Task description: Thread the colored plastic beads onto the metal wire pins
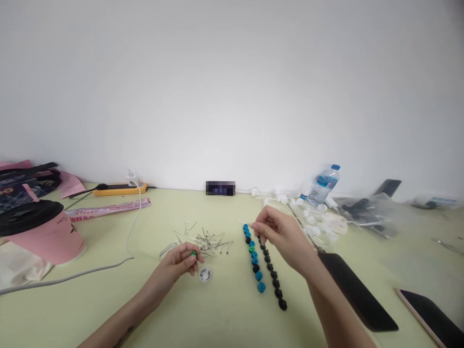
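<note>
My left hand [181,263] rests on the pale green table [224,314] with its fingers pinched on a small green bead [194,253]. My right hand [282,237] is closed in a pinch on the top end of a thin string, just above a strand of blue, green and black beads [254,261]. A row of black beads [272,278] lies beside that strand. A pile of thin metal pins [203,240] lies just beyond my left hand. Close to my left fingers sits a small round clear spool [205,274].
A pink cup with a black lid [39,232] stands at the left, with a white cable [72,275] running past it. A water bottle [324,185] and white plastic parts [315,222] are at the back right. Two dark phones [357,292] [433,316] lie at the right.
</note>
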`<control>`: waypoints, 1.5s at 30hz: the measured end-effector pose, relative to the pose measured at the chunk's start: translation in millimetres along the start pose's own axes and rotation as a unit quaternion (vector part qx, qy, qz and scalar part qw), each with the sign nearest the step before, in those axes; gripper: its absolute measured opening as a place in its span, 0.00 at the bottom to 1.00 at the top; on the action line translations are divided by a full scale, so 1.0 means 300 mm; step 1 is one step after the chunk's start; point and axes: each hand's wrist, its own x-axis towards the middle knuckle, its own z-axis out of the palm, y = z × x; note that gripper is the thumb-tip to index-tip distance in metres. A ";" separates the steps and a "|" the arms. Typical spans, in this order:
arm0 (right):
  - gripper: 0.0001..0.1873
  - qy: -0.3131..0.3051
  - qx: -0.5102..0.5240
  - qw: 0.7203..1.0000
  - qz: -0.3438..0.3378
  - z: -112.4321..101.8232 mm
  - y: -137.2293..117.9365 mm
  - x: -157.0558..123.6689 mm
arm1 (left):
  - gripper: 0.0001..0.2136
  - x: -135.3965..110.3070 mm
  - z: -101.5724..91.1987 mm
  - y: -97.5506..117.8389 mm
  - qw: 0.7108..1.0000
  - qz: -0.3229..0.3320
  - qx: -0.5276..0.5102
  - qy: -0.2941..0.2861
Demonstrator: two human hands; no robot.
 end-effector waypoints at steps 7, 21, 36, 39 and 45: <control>0.05 -0.001 0.011 1.000 -0.007 0.067 0.010 -0.091 | 0.09 0.011 0.132 0.030 0.998 -0.015 -0.045 -0.046; 0.12 0.174 -0.024 0.982 0.071 0.157 0.363 -0.397 | 0.04 0.025 0.404 -0.176 0.921 0.197 0.296 -0.159; 0.10 0.083 -0.084 0.992 0.035 0.180 0.400 -0.412 | 0.09 0.084 0.467 -0.190 0.612 0.503 0.603 -0.092; 0.09 0.081 -0.090 0.992 0.025 0.185 0.393 -0.412 | 0.09 0.090 0.465 -0.187 0.598 0.497 0.623 -0.086; 0.09 0.086 -0.089 0.992 0.020 0.183 0.391 -0.413 | 0.15 0.089 0.460 -0.184 0.611 0.492 0.615 -0.076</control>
